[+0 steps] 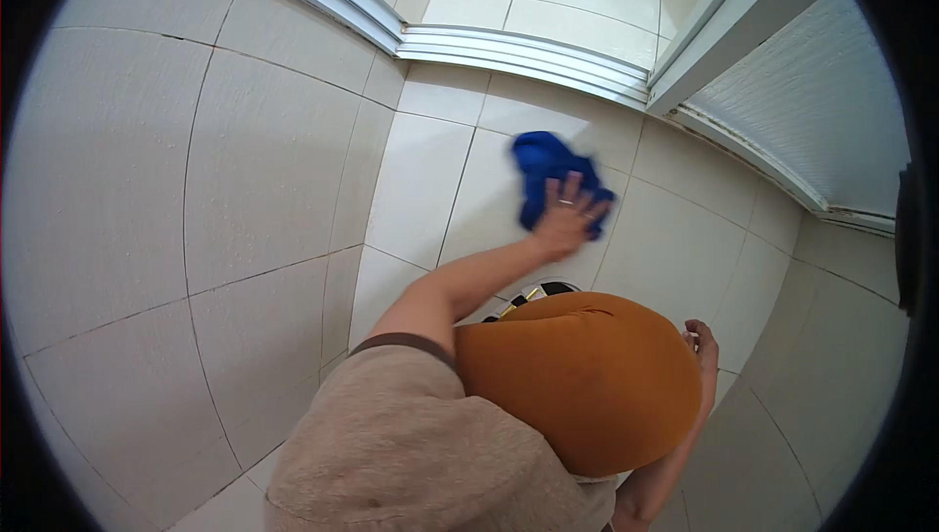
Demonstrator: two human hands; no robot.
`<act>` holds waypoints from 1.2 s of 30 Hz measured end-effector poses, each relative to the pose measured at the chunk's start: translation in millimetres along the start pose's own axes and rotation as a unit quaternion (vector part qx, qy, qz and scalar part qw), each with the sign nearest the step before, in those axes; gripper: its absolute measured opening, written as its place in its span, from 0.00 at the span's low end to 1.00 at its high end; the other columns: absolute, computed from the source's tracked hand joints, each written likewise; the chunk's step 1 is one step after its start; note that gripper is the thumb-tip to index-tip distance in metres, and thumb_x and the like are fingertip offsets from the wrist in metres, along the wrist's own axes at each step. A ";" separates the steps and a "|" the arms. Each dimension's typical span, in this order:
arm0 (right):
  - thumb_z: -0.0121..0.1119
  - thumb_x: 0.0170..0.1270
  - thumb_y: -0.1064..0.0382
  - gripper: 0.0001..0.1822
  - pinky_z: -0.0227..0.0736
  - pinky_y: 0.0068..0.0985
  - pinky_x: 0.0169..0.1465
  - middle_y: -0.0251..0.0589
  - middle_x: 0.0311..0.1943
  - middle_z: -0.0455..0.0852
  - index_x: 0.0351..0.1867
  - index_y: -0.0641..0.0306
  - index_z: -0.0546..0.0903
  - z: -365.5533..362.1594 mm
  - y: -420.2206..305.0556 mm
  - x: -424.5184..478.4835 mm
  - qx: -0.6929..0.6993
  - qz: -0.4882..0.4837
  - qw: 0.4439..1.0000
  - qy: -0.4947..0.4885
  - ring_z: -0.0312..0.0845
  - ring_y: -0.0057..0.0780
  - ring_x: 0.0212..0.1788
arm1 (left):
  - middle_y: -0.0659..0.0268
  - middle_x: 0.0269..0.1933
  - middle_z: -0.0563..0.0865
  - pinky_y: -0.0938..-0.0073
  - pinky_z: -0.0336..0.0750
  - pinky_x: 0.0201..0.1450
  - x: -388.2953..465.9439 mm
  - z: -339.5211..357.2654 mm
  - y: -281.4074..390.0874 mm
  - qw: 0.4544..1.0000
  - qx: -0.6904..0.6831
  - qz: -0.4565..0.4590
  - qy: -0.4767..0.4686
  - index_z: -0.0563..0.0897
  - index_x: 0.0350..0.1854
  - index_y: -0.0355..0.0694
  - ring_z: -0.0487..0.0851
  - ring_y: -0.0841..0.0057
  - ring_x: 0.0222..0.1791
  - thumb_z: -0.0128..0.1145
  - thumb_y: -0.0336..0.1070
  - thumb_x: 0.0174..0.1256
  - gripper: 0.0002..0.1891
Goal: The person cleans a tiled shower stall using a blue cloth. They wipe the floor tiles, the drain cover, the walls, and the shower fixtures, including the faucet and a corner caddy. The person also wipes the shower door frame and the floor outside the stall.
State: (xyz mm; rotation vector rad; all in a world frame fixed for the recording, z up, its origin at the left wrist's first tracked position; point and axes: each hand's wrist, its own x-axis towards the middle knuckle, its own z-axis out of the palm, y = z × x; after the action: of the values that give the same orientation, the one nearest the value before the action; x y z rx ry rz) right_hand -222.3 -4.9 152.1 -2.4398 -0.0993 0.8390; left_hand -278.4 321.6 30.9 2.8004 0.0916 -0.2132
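My left hand [566,220], with rings on its fingers, presses down on a crumpled blue cloth [546,154]. Its fingers are spread over the cloth, which lies on the light tiled floor [675,238]; both look slightly blurred. Beside my bent leg in orange-brown trousers [579,378], at the right, is my right hand [700,340]. Its fingers are loosely curled and a little apart, with nothing seen in them. Part of a black, white and yellow patterned shoe [524,301] shows below the left forearm.
A metal sliding-door track [521,55] crosses the floor ahead, with more tiles beyond it. To the right stands a framed, textured translucent panel [814,99], its lower frame stained. A tiled wall [264,158] with droplets rises at the left. A dark object [907,238] is at the right edge.
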 end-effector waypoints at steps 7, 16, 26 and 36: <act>0.51 0.63 0.69 0.13 0.71 0.29 0.45 0.46 0.46 0.79 0.49 0.67 0.75 -2.8 -11.6 -10.9 -0.008 0.108 0.994 -0.034 0.76 0.35 0.39 | 0.54 0.69 0.57 0.42 0.39 0.68 68.9 -4.4 54.8 0.960 -0.144 0.241 0.005 0.60 0.67 0.54 0.43 0.47 0.71 0.60 0.52 0.52 0.39; 0.50 0.63 0.70 0.13 0.71 0.31 0.44 0.44 0.45 0.79 0.49 0.67 0.75 -4.5 18.0 0.6 0.016 0.062 0.998 -0.024 0.75 0.34 0.39 | 0.50 0.72 0.44 0.51 0.38 0.70 -191.8 -49.7 -191.3 0.920 0.103 -0.378 0.008 0.46 0.69 0.32 0.40 0.55 0.72 0.42 0.64 0.62 0.45; 0.51 0.62 0.70 0.13 0.71 0.30 0.46 0.48 0.46 0.79 0.48 0.68 0.75 15.3 -18.1 1.6 0.000 0.010 0.998 -0.058 0.77 0.37 0.41 | 0.41 0.70 0.33 0.52 0.30 0.70 -137.6 30.0 -43.0 0.882 -0.098 -0.456 0.068 0.36 0.66 0.21 0.29 0.45 0.70 0.47 0.58 0.63 0.49; 0.52 0.61 0.67 0.13 0.71 0.33 0.50 0.51 0.47 0.77 0.47 0.67 0.76 -15.7 2.7 -2.4 0.052 0.009 0.998 0.033 0.74 0.46 0.48 | 0.47 0.71 0.35 0.49 0.35 0.70 8.7 27.2 225.8 0.867 -0.251 -0.091 -0.422 0.42 0.69 0.30 0.29 0.49 0.71 0.39 0.73 0.56 0.53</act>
State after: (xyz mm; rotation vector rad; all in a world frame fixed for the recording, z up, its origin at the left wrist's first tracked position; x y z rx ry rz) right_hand -215.3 -15.3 162.3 -2.3709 -0.0092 0.7526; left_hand -253.7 99.9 76.3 1.9667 0.1673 -1.2325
